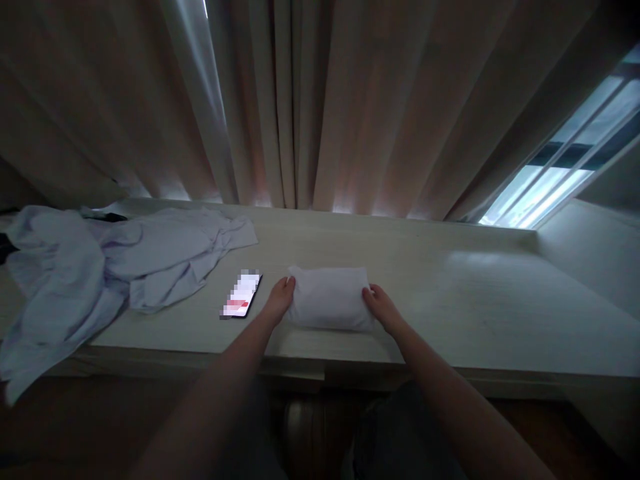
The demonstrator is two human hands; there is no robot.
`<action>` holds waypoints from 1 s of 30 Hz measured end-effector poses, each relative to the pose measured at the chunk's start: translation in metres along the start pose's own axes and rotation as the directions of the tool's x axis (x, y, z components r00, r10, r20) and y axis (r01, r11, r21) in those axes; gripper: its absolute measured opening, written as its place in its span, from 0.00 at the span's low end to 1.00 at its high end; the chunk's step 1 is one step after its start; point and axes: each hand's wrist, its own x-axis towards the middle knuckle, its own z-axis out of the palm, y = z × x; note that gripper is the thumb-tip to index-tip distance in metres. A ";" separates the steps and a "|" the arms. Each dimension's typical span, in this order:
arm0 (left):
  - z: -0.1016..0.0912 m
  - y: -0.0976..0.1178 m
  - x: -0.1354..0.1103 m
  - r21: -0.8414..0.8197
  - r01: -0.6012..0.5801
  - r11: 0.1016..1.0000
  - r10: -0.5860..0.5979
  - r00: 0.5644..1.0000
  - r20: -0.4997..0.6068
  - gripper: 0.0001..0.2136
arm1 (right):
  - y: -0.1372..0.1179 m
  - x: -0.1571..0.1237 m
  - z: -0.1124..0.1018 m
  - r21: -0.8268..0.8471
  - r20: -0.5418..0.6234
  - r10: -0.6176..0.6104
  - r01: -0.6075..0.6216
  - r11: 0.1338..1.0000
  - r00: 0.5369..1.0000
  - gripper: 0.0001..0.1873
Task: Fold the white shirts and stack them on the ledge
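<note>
A folded white cloth (pixel 330 298), roughly rectangular, is in both hands over the pale desk (pixel 425 293), close to its front edge. My left hand (pixel 281 297) grips the left end, thumb near the upper left corner. At the opposite end my right hand (pixel 381 305) pinches the side with thumb and fingers. Some of the fingers are hidden behind the cloth. I cannot tell whether its underside touches the desk. To the left of my left hand lies a phone (pixel 242 295) with a lit, blurred-out screen.
Crumpled white fabric (pixel 150 253) spreads over the left part of the desk and hangs past the front edge. A dark item (pixel 113 217) shows behind it. Long beige curtains (pixel 380 113) hang along the back. A window (pixel 560 167) is at the right.
</note>
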 end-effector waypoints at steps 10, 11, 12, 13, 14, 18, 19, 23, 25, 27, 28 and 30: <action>0.036 -0.015 0.042 0.140 -0.096 0.985 0.091 0.995 0.043 0.18 | 0.023 0.014 0.015 -0.253 -0.227 0.077 -0.136 0.958 0.971 0.27; 0.040 -0.018 0.044 0.195 -0.083 0.977 0.077 0.996 0.041 0.17 | 0.025 0.013 0.017 -0.282 -0.244 0.091 -0.160 0.946 0.966 0.27; 0.044 -0.021 0.046 0.251 -0.072 0.965 0.063 0.997 0.043 0.16 | 0.027 0.012 0.018 -0.317 -0.253 0.104 -0.184 0.931 0.962 0.27; 0.047 -0.024 0.047 0.308 -0.058 0.950 0.047 0.998 0.046 0.16 | 0.029 0.011 0.020 -0.354 -0.254 0.119 -0.206 0.912 0.960 0.27; 0.049 -0.027 0.047 0.362 -0.043 0.931 0.028 0.998 0.048 0.16 | 0.030 0.010 0.020 -0.391 -0.247 0.136 -0.227 0.892 0.959 0.27; 0.049 -0.028 0.040 0.525 0.022 0.851 0.005 0.999 -0.049 0.24 | 0.025 0.006 0.018 -0.508 -0.257 0.063 -0.190 0.840 0.964 0.27; 0.049 -0.024 0.036 0.564 -0.001 0.826 0.057 0.995 -0.081 0.25 | 0.021 0.007 0.016 -0.541 -0.264 -0.022 -0.129 0.831 0.964 0.27; 0.055 0.000 0.019 0.711 -0.339 0.616 0.405 0.911 0.083 0.24 | 0.002 0.010 0.014 -0.679 -0.085 -0.347 0.201 0.706 0.934 0.29; 0.063 0.007 0.012 0.718 -0.488 0.497 0.460 0.849 0.258 0.24 | -0.004 0.012 0.019 -0.718 0.058 -0.362 0.291 0.632 0.930 0.30; 0.073 0.004 0.008 0.717 -0.533 0.449 0.412 0.836 0.363 0.25 | -0.004 0.012 0.027 -0.742 0.142 -0.308 0.307 0.596 0.941 0.30; 0.078 0.001 0.007 0.724 -0.521 0.453 0.368 0.848 0.380 0.25 | -0.003 0.012 0.030 -0.751 0.159 -0.274 0.296 0.590 0.949 0.30; 0.084 -0.009 0.007 0.739 -0.473 0.479 0.292 0.880 0.374 0.27 | 0.003 0.011 0.037 -0.762 0.164 -0.220 0.265 0.590 0.962 0.31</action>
